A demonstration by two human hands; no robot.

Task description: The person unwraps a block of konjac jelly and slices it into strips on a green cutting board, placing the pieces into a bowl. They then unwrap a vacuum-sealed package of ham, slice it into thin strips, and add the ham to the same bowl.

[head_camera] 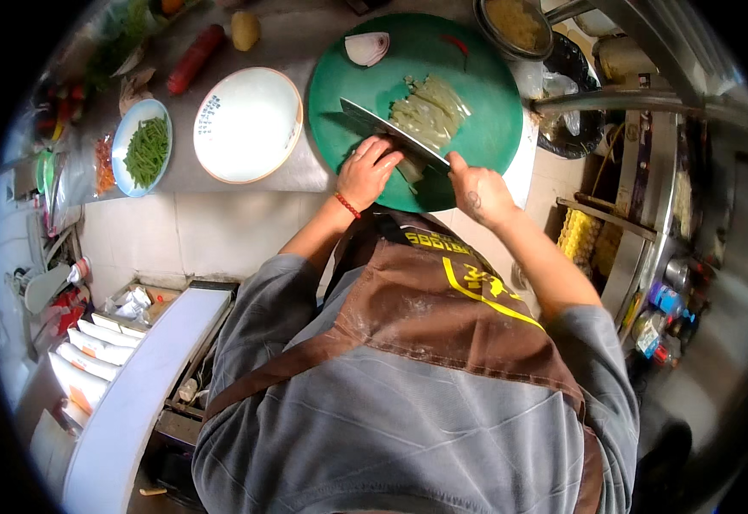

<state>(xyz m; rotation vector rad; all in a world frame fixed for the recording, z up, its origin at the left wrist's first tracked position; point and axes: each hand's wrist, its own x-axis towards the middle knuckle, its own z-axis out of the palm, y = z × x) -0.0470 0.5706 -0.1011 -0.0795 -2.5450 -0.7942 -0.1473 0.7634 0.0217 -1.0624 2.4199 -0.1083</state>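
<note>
My right hand [482, 193] is closed around the handle of a broad kitchen cleaver [390, 132], its blade slanting across a round green cutting board [499, 138]. Against the near side of the blade, the fingers of my left hand [367, 172] press on a pale vegetable piece [410, 170], partly hidden by the hand and blade. Beyond the cleaver lies a heap of sliced pale green vegetable [430, 110]. A cut onion piece [367, 49] and a red chili [456, 46] rest near the board's far edge.
Left of the board are a white plate [249, 125], a dish of cut green beans [146, 152], a red sausage-like item [196, 59] and a potato [245, 31]. A metal bowl [516, 29] stands at the far right, near a black-lined bin [570, 132] and a metal rail [612, 101].
</note>
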